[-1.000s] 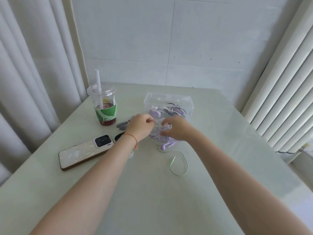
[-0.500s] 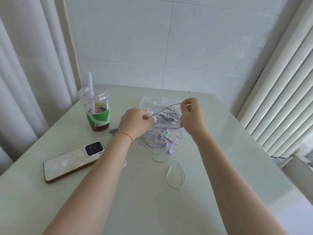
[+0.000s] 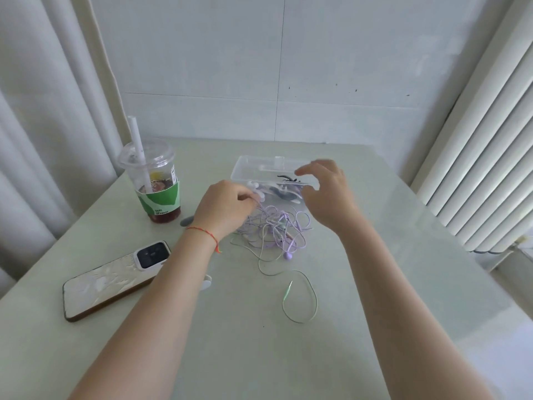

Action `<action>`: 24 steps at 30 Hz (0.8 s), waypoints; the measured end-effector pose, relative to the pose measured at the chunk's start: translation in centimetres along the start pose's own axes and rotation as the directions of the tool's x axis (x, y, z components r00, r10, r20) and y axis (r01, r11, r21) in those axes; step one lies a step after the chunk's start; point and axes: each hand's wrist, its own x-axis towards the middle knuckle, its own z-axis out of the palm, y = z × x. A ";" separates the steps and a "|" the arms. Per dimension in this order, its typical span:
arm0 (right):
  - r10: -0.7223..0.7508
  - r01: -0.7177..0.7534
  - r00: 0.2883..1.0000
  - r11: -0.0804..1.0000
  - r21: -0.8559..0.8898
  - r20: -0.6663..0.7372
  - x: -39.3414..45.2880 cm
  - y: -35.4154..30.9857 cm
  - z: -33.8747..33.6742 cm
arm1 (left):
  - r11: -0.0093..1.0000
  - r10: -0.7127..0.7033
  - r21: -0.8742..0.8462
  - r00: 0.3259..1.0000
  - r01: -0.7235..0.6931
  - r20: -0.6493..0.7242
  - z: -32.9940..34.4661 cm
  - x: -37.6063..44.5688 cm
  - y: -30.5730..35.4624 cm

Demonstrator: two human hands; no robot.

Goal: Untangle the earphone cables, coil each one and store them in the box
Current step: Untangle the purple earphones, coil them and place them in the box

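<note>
The box [image 3: 245,168] is sitting at the far middle of the worktop [image 3: 375,284], and the tangle of earphone cables [image 3: 274,229] is lying just near of it, touching its near side. One cable loop [image 3: 301,298] is trailing out nearer still, toward the right. The cup [image 3: 157,183] is standing to the left of the box, well apart from it. The phone [image 3: 112,281] is lying flat at the near left, near of the cup. The left hand [image 3: 225,209] is resting at the tangle's left edge — the right hand [image 3: 328,194] is hovering over the box's right end, above the tangle's far right.
</note>
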 end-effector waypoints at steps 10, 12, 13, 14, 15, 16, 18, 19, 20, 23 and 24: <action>-0.036 -0.008 0.966 0.985 0.170 0.255 -1.0 -2.6 -0.7 | 0.978 -0.105 -0.175 0.994 0.110 0.038 -0.3 -0.4 1.3; 0.059 -0.099 0.984 0.965 0.244 0.166 -0.5 -1.9 -1.4 | 0.956 -0.130 -0.267 0.991 0.125 -0.002 -0.5 -0.3 1.0; 0.109 -0.138 0.987 0.950 0.282 0.115 -0.4 -1.5 -1.6 | 0.950 -0.144 -0.285 0.989 0.126 -0.044 -0.6 -0.3 0.8; 0.149 -0.160 0.987 0.938 0.306 0.059 -0.2 -1.1 -1.8 | 0.947 -0.160 -0.295 0.982 0.124 -0.100 -0.7 -0.1 0.6; 0.181 -0.172 0.984 0.933 0.315 0.002 0.0 -0.8 -1.9 | 0.942 -0.181 -0.310 0.972 0.127 -0.151 -0.9 0.1 0.2; 0.208 -0.182 0.977 0.932 0.314 -0.052 0.1 -0.5 -2.0 | 0.935 -0.202 -0.329 0.960 0.130 -0.195 -0.9 0.3 -0.2; 0.260 -0.200 0.953 0.926 0.320 -0.156 0.4 -0.1 -2.2 | 0.928 -0.226 -0.352 0.937 0.124 -0.265 -1.0 0.7 -0.8; 0.281 -0.207 0.938 0.924 0.322 -0.202 0.4 0.1 -2.3 | 0.935 -0.221 -0.337 0.928 0.114 -0.299 -1.0 0.8 -1.0; 0.292 -0.211 0.925 0.927 0.312 -0.243 0.4 0.2 -2.5 | 0.946 -0.201 -0.310 0.924 0.097 -0.324 -1.0 0.9 -1.1; 0.268 -0.226 0.919 0.959 0.171 -0.290 0.4 0.3 -3.0 | 0.967 -0.118 -0.249 0.953 0.047 -0.278 -1.1 0.6 -1.1; 0.243 -0.218 0.930 0.969 0.119 -0.275 0.4 0.3 -3.1 | 0.966 -0.085 -0.258 0.971 0.025 -0.224 -1.1 0.5 -0.9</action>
